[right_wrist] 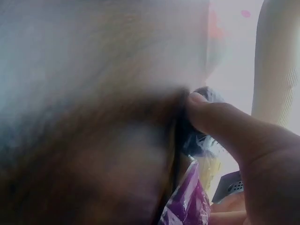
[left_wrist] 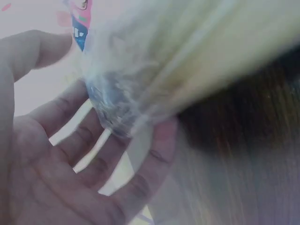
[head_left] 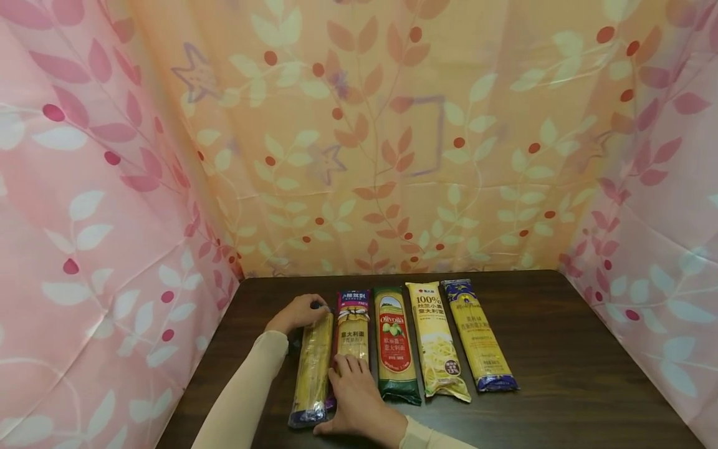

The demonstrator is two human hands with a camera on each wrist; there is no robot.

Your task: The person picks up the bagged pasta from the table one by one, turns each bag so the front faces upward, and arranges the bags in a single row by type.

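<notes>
Leftmost on the table lies a clear pack of spaghetti point(head_left: 314, 365) with a dark blue lower end, slightly tilted. My left hand point(head_left: 297, 313) is at its far end; in the left wrist view the fingers point(left_wrist: 136, 185) reach around the crinkled wrapper end, with the thumb apart from them. A second pasta pack point(head_left: 353, 330), purple and blue at the top, lies close alongside. Over its lower part is my right hand point(head_left: 361, 399), fingers spread on the wrapper. The right thumb point(right_wrist: 220, 117) touches near the dark end of the first pack, beside a purple wrapper corner point(right_wrist: 190, 199).
To the right, in a row, lie a green and red pasta pack point(head_left: 394, 343), a pale yellow one point(head_left: 437, 337) and a yellow and blue one point(head_left: 479, 337). The dark wooden table point(head_left: 572, 362) is bordered by patterned curtains point(head_left: 392, 206) at the back and both sides.
</notes>
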